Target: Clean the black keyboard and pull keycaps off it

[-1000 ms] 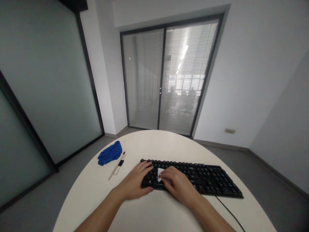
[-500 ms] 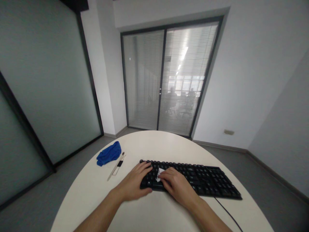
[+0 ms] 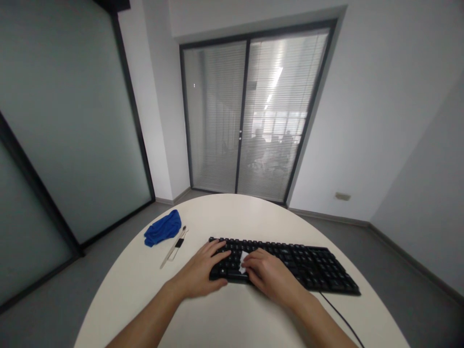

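A black keyboard [image 3: 300, 263] lies across the table in front of me. My left hand [image 3: 203, 270] rests over its left end, fingers spread on the keys and thumb along the front edge. In my right hand [image 3: 270, 275] a small white wipe [image 3: 243, 262], possibly a tissue, is pinched between the fingertips and pressed to the keys left of the middle. Part of the wipe and the keys beneath the right hand are hidden.
On the round white table [image 3: 232, 212], a crumpled blue cloth [image 3: 163, 228] lies at the back left. Beside it are a thin brush [image 3: 174, 246] and a slim tool with a black clip-like part [image 3: 179, 242]. The keyboard's cable [image 3: 340, 316] runs toward the front right edge.
My right hand has shifted slightly right along the keys with the white wipe. The left hand stays on the keyboard's left end. The whole view has moved a little.
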Demonstrator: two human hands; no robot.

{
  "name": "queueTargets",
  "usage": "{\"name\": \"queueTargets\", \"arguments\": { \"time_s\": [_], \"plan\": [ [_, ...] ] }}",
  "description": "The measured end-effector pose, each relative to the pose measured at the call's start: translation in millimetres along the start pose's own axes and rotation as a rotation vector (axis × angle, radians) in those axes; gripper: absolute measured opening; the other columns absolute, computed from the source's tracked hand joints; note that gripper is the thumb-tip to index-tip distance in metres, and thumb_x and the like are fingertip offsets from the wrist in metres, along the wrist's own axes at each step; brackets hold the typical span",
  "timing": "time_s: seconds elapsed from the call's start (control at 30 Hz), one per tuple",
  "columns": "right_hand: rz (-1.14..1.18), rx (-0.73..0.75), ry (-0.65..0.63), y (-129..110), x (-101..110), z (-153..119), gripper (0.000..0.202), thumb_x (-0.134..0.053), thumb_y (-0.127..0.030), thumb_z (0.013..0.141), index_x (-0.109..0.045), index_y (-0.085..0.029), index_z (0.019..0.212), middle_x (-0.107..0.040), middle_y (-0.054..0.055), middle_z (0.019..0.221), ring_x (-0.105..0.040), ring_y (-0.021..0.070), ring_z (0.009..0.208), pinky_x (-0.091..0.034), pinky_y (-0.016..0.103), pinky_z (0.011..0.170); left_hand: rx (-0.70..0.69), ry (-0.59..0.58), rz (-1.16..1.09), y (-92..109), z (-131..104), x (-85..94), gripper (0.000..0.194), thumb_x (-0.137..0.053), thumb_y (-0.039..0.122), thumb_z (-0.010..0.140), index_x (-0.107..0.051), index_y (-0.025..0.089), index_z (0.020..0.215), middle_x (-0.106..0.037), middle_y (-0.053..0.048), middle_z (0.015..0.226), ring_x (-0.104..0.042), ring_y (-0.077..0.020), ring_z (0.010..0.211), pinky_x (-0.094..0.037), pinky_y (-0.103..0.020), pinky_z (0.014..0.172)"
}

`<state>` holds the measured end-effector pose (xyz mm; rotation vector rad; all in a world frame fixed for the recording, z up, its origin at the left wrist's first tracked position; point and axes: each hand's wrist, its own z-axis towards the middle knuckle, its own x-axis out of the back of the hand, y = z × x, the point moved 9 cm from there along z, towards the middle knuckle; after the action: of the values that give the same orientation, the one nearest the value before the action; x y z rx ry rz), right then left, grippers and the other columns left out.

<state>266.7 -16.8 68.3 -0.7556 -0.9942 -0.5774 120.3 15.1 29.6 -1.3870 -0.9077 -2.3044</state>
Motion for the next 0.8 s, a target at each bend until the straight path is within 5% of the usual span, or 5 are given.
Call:
{"name": "queueTargets", "arguments": {
  "time_s": [0.17,0.43,0.8],
  "plan": [
    [0.026,-0.027,0.072,5.3,3.7,-1.9,0.029,-0.048,-0.014,0.094,-0.070,-0.023,0.110,-0.070,0.005,0.108,-0.059,0.0194,0.101,-0.048,0.031,0.092,0.001,0.010,0.003,-1.3,-0.8,-1.4,0.075,-0.073,0.031,0.075,-0.042,0.031,0.143,-0.033,-0.006,0.155,-0.027,-0.0323,0.142,-0.025,-0.055,0.116],
    [-0.014,-0.013,-0.050,9.1,2.7,-3.1,0.022,-0.054,-0.011,0.086,-0.072,-0.021,0.095,-0.071,0.004,0.096,-0.060,0.0201,0.096,-0.048,0.031,0.089,-0.016,0.007,0.015,0.3,0.2,0.0,0.075,-0.074,0.032,0.075,-0.042,0.029,0.143,-0.034,-0.008,0.154,-0.028,-0.0318,0.142,-0.025,-0.055,0.116],
    [0.038,0.024,0.029,8.9,-0.2,-2.2,0.025,-0.050,-0.016,0.093,-0.070,-0.021,0.106,-0.071,0.005,0.105,-0.058,0.0193,0.101,-0.047,0.032,0.093,-0.016,-0.001,0.013,1.7,0.3,0.7,0.074,-0.073,0.034,0.076,-0.042,0.029,0.143,-0.034,-0.008,0.154,-0.029,-0.0326,0.142,-0.025,-0.056,0.116]
  ]
}}
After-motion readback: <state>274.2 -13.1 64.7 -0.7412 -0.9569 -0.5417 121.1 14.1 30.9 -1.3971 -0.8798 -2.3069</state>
